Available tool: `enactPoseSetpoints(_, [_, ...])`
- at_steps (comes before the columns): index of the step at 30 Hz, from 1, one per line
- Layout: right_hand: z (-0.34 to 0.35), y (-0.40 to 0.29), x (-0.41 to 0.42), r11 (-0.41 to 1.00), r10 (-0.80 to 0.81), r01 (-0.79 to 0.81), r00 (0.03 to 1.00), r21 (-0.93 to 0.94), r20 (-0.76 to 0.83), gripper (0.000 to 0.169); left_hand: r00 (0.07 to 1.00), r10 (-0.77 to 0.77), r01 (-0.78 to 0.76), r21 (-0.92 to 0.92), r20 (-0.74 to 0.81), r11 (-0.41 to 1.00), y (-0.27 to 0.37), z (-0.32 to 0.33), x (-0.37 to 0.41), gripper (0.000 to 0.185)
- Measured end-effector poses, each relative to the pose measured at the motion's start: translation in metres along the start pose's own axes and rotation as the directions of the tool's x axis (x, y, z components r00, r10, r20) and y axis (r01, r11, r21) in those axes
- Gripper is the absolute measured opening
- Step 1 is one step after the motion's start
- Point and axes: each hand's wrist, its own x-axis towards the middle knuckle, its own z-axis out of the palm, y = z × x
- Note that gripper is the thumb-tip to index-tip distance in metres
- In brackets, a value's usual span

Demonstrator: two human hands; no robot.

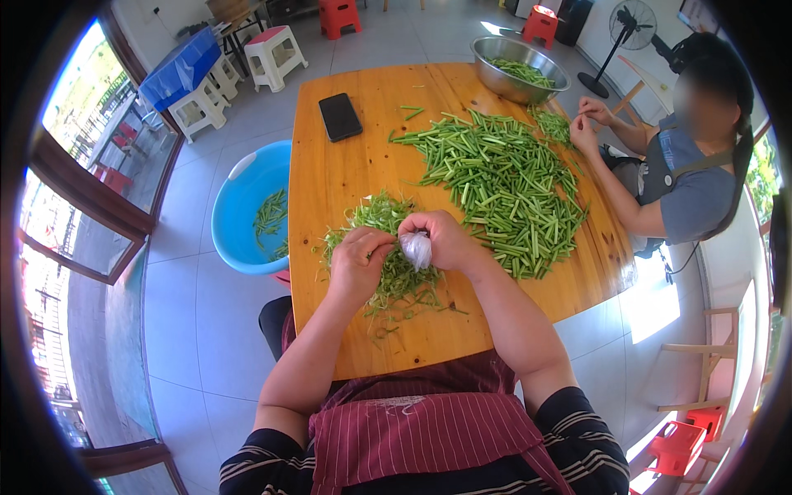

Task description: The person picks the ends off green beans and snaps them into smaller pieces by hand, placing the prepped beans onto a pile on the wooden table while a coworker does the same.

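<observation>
My left hand [361, 263] is over a heap of pale green peelings and scraps [396, 284] on the wooden table, its thumb and forefinger pinched together; a small dark green bit shows at the fingers. Close beside it, my right hand [442, 238] is curled, with a crumpled clear plastic wrap [416, 249] at its thumb and fingers. Whether a stem lies between the two hands is hidden. Beyond my right hand spreads a large pile of cut green stems [507, 185].
A black phone [340, 117] lies on the wooden table [365, 161]. A steel bowl [520, 86] of stems stands at the far corner. On the left is a blue plastic tub [238, 210] with stems inside. A co-worker [687, 148] sits at the right, hands near a small scrap heap.
</observation>
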Motion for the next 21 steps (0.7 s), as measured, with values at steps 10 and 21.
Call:
enactPoseSetpoints(10, [-0.001,0.010,0.002,0.991,0.091,-0.079,0.990,0.111,-0.110,0.009,0.883,-0.454,0.398,-0.698,0.117,0.595,-0.013,0.008,-0.002,0.008])
enactPoseSetpoints(21, [0.001,0.000,0.004,0.961,0.126,-0.100,0.988,0.257,-0.085,0.015,0.862,-0.480,0.480,-0.572,0.164,0.666,-0.019,0.001,0.002,0.010])
